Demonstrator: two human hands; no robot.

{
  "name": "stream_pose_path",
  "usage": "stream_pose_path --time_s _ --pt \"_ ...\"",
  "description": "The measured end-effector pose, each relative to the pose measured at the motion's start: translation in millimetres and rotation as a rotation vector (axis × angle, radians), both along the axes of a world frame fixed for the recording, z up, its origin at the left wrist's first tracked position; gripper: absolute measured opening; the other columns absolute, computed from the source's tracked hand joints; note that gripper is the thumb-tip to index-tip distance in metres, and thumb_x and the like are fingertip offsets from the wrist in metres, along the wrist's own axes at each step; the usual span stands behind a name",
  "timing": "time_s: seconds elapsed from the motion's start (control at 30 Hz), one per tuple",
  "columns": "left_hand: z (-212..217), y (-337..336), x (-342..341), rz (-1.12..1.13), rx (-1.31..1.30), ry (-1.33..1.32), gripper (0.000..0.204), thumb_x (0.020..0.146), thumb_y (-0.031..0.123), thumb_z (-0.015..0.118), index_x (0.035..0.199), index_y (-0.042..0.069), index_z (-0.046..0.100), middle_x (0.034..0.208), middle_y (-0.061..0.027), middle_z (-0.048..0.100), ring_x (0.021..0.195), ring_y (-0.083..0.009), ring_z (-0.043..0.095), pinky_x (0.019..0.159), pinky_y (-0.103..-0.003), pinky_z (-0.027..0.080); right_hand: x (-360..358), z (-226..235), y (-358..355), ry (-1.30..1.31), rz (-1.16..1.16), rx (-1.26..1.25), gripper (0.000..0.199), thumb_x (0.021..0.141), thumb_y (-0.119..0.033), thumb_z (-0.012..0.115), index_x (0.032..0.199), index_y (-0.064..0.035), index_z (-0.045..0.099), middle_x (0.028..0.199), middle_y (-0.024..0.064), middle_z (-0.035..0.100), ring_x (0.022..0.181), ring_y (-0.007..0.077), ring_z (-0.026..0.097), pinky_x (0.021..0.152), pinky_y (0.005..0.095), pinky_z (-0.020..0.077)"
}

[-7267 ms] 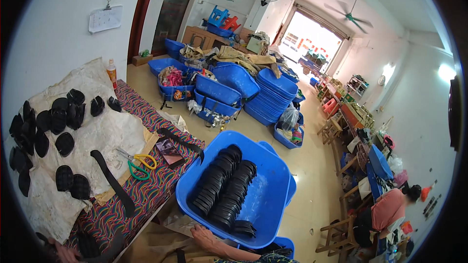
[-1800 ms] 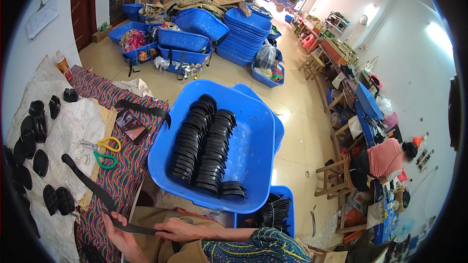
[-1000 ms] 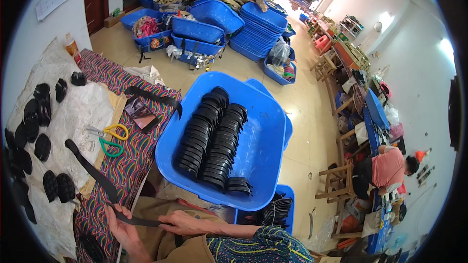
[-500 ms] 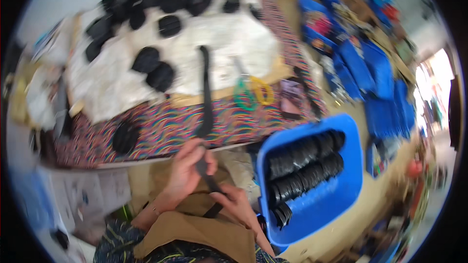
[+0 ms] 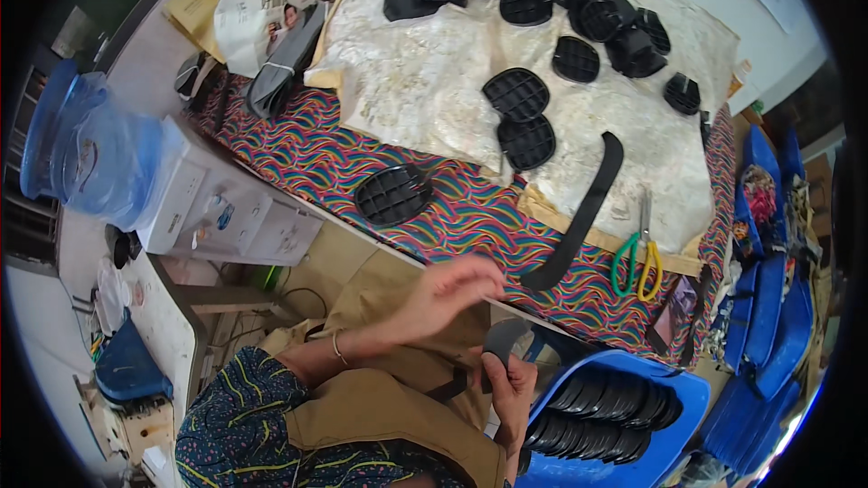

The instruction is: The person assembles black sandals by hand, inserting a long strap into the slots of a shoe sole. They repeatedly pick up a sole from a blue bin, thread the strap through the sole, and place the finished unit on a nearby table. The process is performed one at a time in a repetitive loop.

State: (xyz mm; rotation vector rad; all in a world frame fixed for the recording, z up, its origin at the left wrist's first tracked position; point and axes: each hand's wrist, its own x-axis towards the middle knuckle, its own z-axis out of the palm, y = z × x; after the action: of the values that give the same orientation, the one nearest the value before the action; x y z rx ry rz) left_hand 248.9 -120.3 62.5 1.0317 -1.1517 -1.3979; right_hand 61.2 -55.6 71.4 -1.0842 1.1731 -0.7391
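My right hand point(image 5: 512, 390) is closed on a black strap point(image 5: 506, 340), whose upper part curls above the thumb. Left of it, my left hand point(image 5: 452, 291) is held over the table's front edge, fingers stretched out and slightly blurred, nothing seen in it. Just beyond its fingertips lies another long black strip point(image 5: 588, 212), curved at the far end. A black oval pad with a grid surface point(image 5: 393, 196) rests on the patterned cloth point(image 5: 312, 149). Two more grid pads point(image 5: 516, 95) lie touching on the white sheet point(image 5: 425, 95).
Scissors point(image 5: 644, 248) with green and yellow handles lie right of the strip. A blue bin point(image 5: 692, 393) with rows of black pads stands at my right. More black pads point(image 5: 601, 14) are piled at the back. A water dispenser point(image 5: 226, 208) stands at left.
My view has turned left. My left hand has let go of the strap and moved out toward the table edge, while the strap now curls up in my right hand.
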Motion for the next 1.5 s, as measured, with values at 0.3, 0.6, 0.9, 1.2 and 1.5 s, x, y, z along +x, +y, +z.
stream_pose_path --time_s 0.3,0.6,0.9,1.2,1.5 --pt "-10.3 -52.6 129.9 0.289 -0.294 -1.213 0.058 0.075 0.014 0.077 0.126 0.0 0.053 0.122 -0.0182 0.052 0.115 -0.0371 0.048 0.098 -0.043 0.04 -7.9 -13.4 9.8 0.115 -0.205 -0.002 0.019 0.091 -0.007 0.054 0.1 0.0026 0.068 0.063 0.0013 0.059 0.059 0.0058 0.051 0.056 0.0218 0.0389" --pt "1.2 -75.5 146.5 0.08 -0.219 -1.272 0.063 0.067 0.015 0.082 0.12 0.004 0.05 0.117 -0.0163 0.053 0.111 -0.0361 0.051 0.09 -0.044 0.041 -8.6 0.7 12.6 0.106 -0.457 -0.113 0.019 0.093 -0.003 0.051 0.106 0.0061 0.061 0.079 0.0054 0.063 0.056 0.0087 0.051 0.051 0.0226 0.0407" --pt "8.7 -53.2 124.3 0.075 0.042 -0.414 0.05 0.073 0.003 0.076 0.117 0.006 0.051 0.096 -0.0054 0.065 0.093 -0.0195 0.062 0.083 -0.03 0.047 56.2 2.3 -57.3 0.057 -0.377 -0.126 0.013 0.097 -0.008 0.05 0.096 0.0005 0.059 0.065 0.0015 0.056 0.054 0.0056 0.049 0.049 0.0213 0.0359" --pt "-14.9 -18.2 86.0 0.059 0.372 0.32 0.053 0.076 -0.001 0.073 0.126 0.003 0.053 0.118 -0.0045 0.06 0.108 -0.0129 0.056 0.092 -0.027 0.046 67.4 -6.3 -80.8 0.142 -0.263 -0.154 0.016 0.097 -0.011 0.054 0.103 0.0011 0.062 0.061 0.0 0.052 0.049 0.0048 0.045 0.044 0.0202 0.032" --pt "9.8 -17.9 70.9 -0.09 0.442 0.211 0.047 0.083 0.002 0.067 0.129 0.001 0.053 0.116 -0.0055 0.062 0.107 -0.0113 0.056 0.092 -0.028 0.046 72.0 -2.0 -82.0 0.186 -0.251 -0.092 0.019 0.098 -0.01 0.053 0.109 0.0019 0.064 0.064 -0.0039 0.053 0.05 0.0025 0.043 0.044 0.0195 0.0287"
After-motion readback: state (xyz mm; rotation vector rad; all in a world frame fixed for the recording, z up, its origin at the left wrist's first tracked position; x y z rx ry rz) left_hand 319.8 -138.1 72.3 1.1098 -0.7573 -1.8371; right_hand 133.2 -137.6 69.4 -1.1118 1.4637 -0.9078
